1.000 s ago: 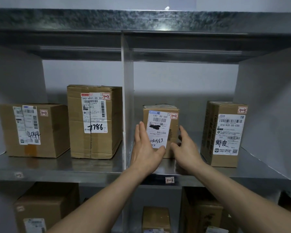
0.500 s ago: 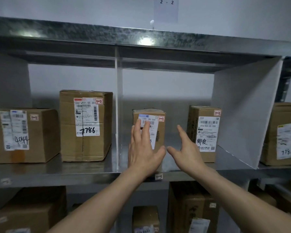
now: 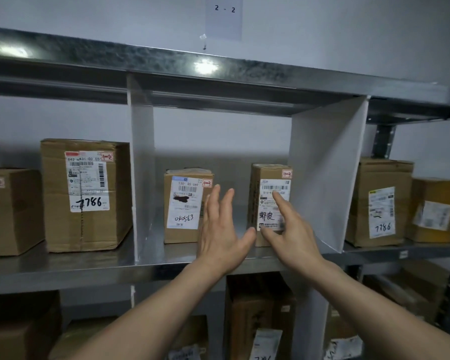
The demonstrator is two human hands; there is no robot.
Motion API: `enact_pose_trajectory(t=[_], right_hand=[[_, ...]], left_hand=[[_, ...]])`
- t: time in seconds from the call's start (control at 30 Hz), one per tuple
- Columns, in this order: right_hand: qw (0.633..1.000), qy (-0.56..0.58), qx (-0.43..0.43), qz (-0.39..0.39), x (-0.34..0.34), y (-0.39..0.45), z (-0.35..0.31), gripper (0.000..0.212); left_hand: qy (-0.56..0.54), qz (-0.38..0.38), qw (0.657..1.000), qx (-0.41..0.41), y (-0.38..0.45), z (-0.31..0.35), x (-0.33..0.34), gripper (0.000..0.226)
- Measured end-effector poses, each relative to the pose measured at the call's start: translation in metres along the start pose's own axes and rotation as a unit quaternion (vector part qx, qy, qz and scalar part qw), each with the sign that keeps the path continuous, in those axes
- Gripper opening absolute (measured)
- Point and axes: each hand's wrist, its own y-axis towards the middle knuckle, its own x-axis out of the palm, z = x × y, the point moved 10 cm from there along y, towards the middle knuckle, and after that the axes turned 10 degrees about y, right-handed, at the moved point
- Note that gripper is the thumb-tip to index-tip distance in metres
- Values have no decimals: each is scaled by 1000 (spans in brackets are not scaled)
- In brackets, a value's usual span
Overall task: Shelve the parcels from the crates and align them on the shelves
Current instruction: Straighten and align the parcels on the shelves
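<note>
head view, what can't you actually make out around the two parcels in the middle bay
- Head view: the right hand covers part of the right parcel label; contact unclear.
- Head view: the left hand hides the lower right corner of the small parcel.
- Head view: label fine print too small to read.
- Head view: the far-left box is cut by the frame edge.

A pale wall [image 3: 322, 35] is standing behind galvanised metal shelving [image 3: 89, 268], and overhead light is glinting off the upper shelf edge [image 3: 203, 67]. White dividers [image 3: 325, 172] are splitting the level into bays. A paper sign [image 3: 224, 16] (reading "2 - 2") is hanging above.
</note>
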Motion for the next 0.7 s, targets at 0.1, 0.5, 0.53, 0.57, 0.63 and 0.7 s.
enact_pose_trajectory(t=[0.1, 0.5, 0.53, 0.57, 0.63, 0.7], right_hand=[[1000, -11, -21, -7, -19, 1, 14, 81], [996, 48, -27, -66, -78, 12, 76, 104], [996, 54, -27, -71, -79, 12, 77, 105], [995, 59, -28, -75, -80, 12, 79, 106], [994, 71, -29, -80, -80, 14, 81, 108], [993, 83, -30, -82, -80, 17, 85, 108]], left_hand=[[17, 0, 1000, -3, 4, 17, 10, 92], [88, 24, 994, -65, -9, 78, 42, 98], [93, 27, 993, -71, -12, 80, 42, 99], [98, 29, 992, -76, -13, 81, 42, 100], [105, 30, 991, -83, -15, 82, 41, 103], [110, 31, 990, -82, -15, 83, 41, 104]])
